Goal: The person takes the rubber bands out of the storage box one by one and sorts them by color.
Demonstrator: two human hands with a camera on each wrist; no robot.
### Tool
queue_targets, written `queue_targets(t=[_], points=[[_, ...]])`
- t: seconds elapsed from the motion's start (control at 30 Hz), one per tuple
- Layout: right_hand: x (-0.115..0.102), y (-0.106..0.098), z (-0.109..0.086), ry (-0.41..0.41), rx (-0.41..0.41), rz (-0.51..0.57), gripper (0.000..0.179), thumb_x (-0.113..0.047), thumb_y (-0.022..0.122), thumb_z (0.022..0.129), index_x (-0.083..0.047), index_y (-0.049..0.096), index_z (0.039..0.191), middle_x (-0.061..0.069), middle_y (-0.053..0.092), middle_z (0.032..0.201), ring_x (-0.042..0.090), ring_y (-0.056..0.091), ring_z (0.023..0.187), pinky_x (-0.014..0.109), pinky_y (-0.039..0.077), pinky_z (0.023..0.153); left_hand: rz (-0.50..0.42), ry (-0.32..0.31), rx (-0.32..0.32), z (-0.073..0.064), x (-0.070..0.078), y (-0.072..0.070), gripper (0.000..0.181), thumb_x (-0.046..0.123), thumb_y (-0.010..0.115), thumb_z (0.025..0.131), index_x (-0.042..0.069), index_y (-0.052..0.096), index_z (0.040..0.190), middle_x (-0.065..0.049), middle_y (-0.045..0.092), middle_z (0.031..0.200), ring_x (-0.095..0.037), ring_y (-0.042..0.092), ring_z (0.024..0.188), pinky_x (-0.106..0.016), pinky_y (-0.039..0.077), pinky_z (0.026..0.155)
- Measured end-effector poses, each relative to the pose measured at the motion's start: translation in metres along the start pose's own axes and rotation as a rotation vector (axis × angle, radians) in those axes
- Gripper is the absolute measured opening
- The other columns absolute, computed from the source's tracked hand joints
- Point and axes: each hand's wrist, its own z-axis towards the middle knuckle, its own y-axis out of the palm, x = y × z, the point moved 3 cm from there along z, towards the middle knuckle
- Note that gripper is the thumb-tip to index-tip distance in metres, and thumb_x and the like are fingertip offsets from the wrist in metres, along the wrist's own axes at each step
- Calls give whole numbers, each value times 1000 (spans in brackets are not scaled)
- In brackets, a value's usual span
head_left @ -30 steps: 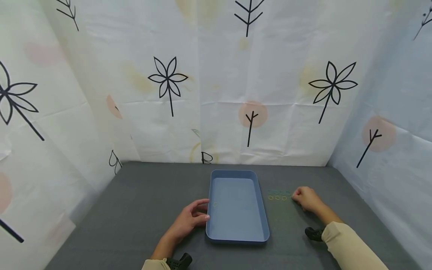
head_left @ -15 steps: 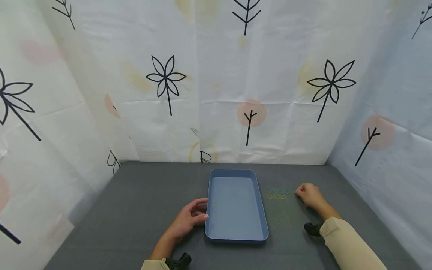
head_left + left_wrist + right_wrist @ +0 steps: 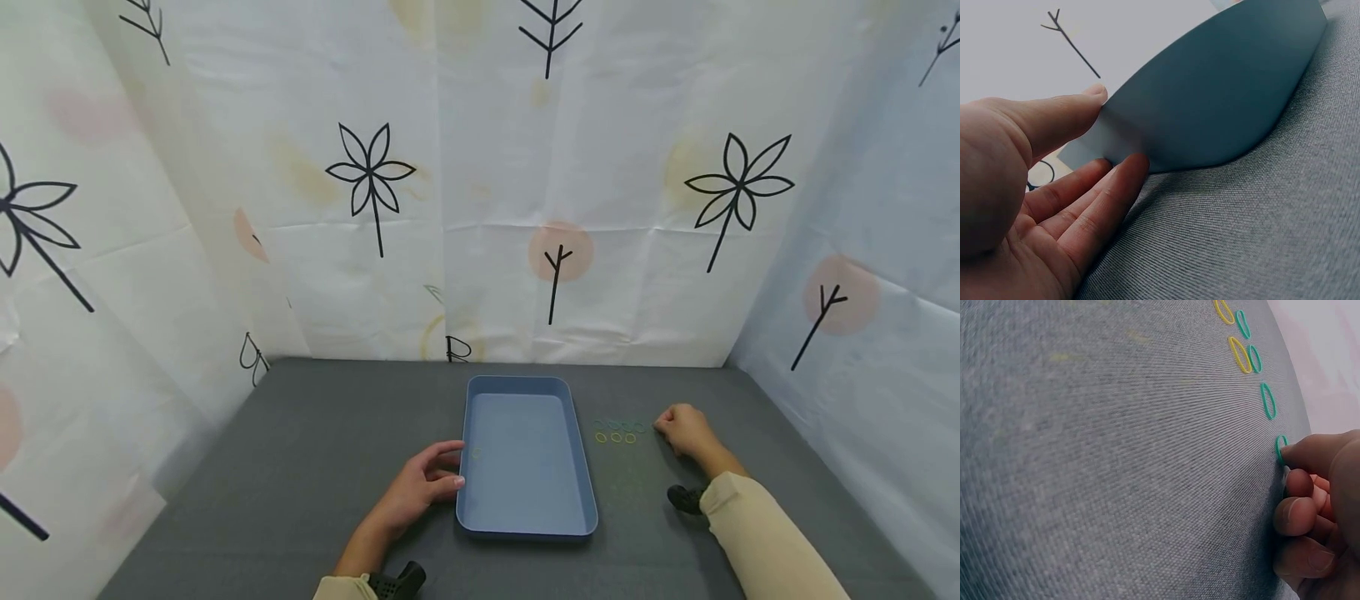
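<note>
A blue rectangular tray (image 3: 528, 467) stands upright on the grey table. My left hand (image 3: 420, 487) touches its left side; in the left wrist view the thumb (image 3: 1072, 119) lies at the rim and the extended fingers touch the outer wall. To the tray's right lie yellow rubber bands (image 3: 616, 437) in a row, with several green rubber bands (image 3: 626, 427) in a row behind them. My right hand (image 3: 686, 429) is at the right end of these rows, fingers curled. In the right wrist view its fingertips pinch the endmost green rubber band (image 3: 1281, 449), partly covering it.
A faint yellowish ring (image 3: 476, 453) shows at the tray's inner left side. White patterned cloth walls (image 3: 495, 167) enclose the table at the back and both sides. Dark wrist-worn devices (image 3: 397, 581) sit by both sleeves.
My right hand has shifted slightly toward the back of the table, and its sleeve has moved a little left. The left hand and tray have stayed in place.
</note>
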Motion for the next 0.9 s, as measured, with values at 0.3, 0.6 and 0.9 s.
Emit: queue_targets(t=[0.3, 0.6, 0.9], points=[[2, -2, 0, 19, 2, 28, 20, -4, 56, 91, -3, 59, 71, -3, 51, 55, 11, 49, 46, 28, 41, 46, 1, 2, -1, 0, 0, 0, 57, 7, 67, 92, 0, 42, 143, -26, 50, 131, -32, 59, 108, -41, 54, 85], [3, -3, -4, 30, 68, 103, 16, -8, 57, 92, 5, 62, 85, 1, 54, 62, 14, 51, 47, 31, 44, 46, -4, -2, -2, 0, 2, 0, 57, 8, 67, 92, 1, 42, 143, -26, 50, 131, -32, 59, 108, -41, 53, 85], [-15, 2, -5, -12, 127, 243, 20, -10, 56, 96, 8, 55, 105, 5, 54, 61, 17, 51, 47, 33, 44, 46, 6, -3, -3, -1, 2, 1, 58, 8, 67, 92, 0, 42, 143, -27, 49, 133, -31, 59, 108, -42, 54, 85]])
